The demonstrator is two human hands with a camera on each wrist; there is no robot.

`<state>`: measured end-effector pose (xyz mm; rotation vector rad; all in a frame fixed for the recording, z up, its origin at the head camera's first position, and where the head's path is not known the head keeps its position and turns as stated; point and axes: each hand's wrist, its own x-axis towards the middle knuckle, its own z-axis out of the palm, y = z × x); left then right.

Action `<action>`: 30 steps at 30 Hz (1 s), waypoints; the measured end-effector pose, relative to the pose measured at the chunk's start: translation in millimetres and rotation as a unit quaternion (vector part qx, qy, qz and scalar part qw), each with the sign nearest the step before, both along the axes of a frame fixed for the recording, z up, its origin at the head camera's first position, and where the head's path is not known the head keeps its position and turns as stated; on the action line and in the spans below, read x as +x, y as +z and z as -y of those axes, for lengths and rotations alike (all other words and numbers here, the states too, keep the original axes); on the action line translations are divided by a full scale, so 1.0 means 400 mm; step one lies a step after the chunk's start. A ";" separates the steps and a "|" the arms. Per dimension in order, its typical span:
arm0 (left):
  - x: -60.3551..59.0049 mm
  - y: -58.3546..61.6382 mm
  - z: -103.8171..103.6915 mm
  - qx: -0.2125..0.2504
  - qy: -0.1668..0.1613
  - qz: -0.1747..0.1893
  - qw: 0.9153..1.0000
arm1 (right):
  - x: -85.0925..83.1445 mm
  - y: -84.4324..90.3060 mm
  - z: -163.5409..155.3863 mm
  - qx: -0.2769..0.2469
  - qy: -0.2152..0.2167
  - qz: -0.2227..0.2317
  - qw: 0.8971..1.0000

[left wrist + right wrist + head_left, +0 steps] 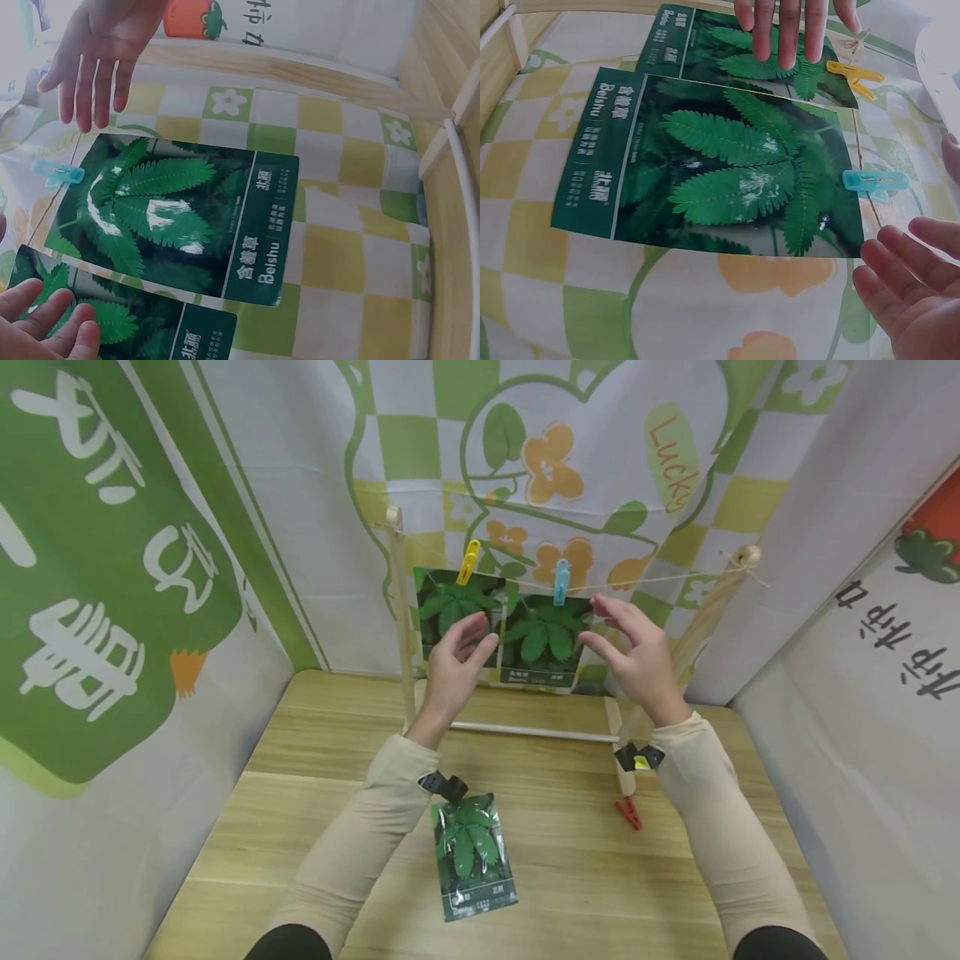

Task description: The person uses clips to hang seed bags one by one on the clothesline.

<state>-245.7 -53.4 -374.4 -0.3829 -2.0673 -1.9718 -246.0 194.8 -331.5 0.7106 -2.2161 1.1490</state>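
Two green seed packets hang from a string between wooden posts. The left packet (pixel 442 610) hangs from a yellow clip (pixel 468 562). The right packet (pixel 542 639) hangs from a blue clip (pixel 561 582). My left hand (pixel 480 635) is open, its fingers spread in front of the left packet's inner edge. My right hand (pixel 603 625) is open just right of the right packet, holding nothing. The right wrist view shows the right packet (pixel 712 169), the blue clip (pixel 875 182) and the yellow clip (pixel 853 75). The left wrist view shows the blue clip (pixel 58 174) on that packet (pixel 176 217).
A third seed packet (pixel 472 856) lies flat on the wooden table (pixel 570 877) near my left forearm. A red clip (pixel 628 812) lies by the rack's right foot. The wooden rack's base rail (pixel 532 731) crosses the table. Printed cloth walls close in on three sides.
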 end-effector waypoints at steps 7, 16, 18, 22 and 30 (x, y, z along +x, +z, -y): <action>0.014 -0.022 0.012 -0.014 -0.002 0.015 1.000 | 0.020 -0.025 -0.013 0.007 -0.005 0.026 1.000; 0.030 -0.046 0.030 -0.040 0.002 0.022 0.999 | 0.040 -0.059 -0.026 0.004 -0.021 0.024 0.999; 0.033 -0.054 0.033 -0.044 0.004 0.023 0.999 | 0.044 -0.068 -0.030 0.003 -0.024 0.030 0.999; 0.039 -0.074 0.039 -0.047 0.009 0.029 0.998 | 0.051 -0.091 -0.039 0.002 -0.035 0.049 0.998; 0.048 -0.106 0.053 -0.042 0.009 0.045 0.998 | 0.059 -0.133 -0.049 -0.004 -0.042 0.062 0.997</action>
